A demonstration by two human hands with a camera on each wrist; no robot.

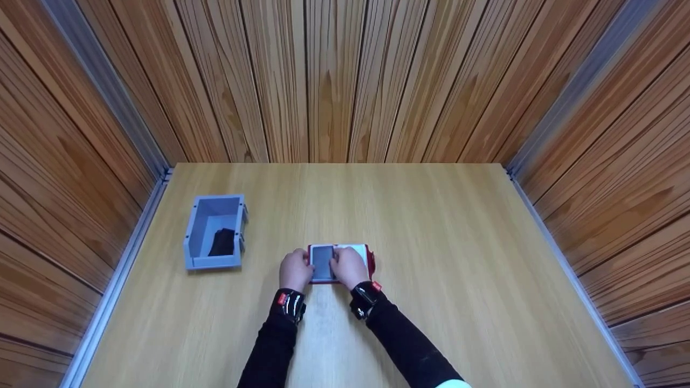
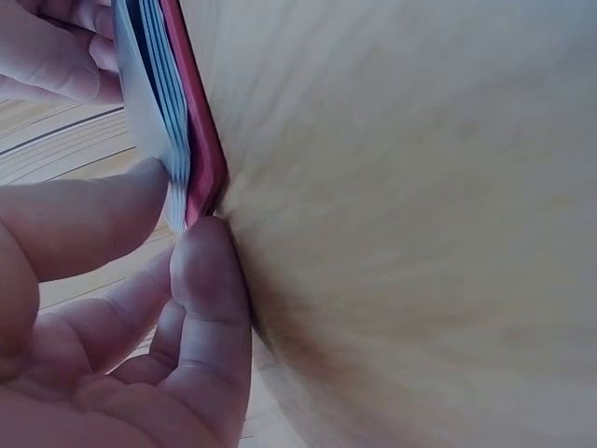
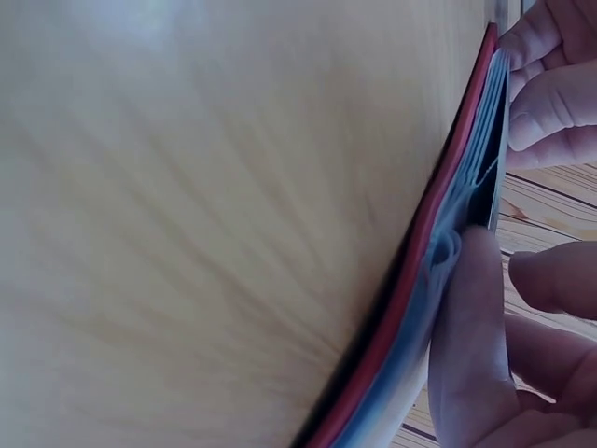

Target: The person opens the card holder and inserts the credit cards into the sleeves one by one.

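A red-covered card holder (image 1: 371, 261) with clear plastic sleeves (image 3: 478, 140) lies open on the table between both hands. A dark grey card-like panel (image 1: 322, 262) shows on its left half; its right half looks white. At the lower left, my left hand (image 1: 295, 269) pinches the holder's edge, with fingertips on the sleeves and at the red cover's corner in the left wrist view. Curled over the middle is my right hand (image 1: 350, 267). In the right wrist view one of its fingertips touches the sleeve edges near a curled sleeve fold (image 3: 444, 254), below the dark gap.
A blue-grey bin (image 1: 214, 262) stands at the left of the wooden table (image 1: 458, 242), with a black folded item (image 1: 222, 242) inside. Wood-plank walls (image 1: 334, 81) with metal edge rails (image 1: 566, 280) enclose the table at the back and sides.
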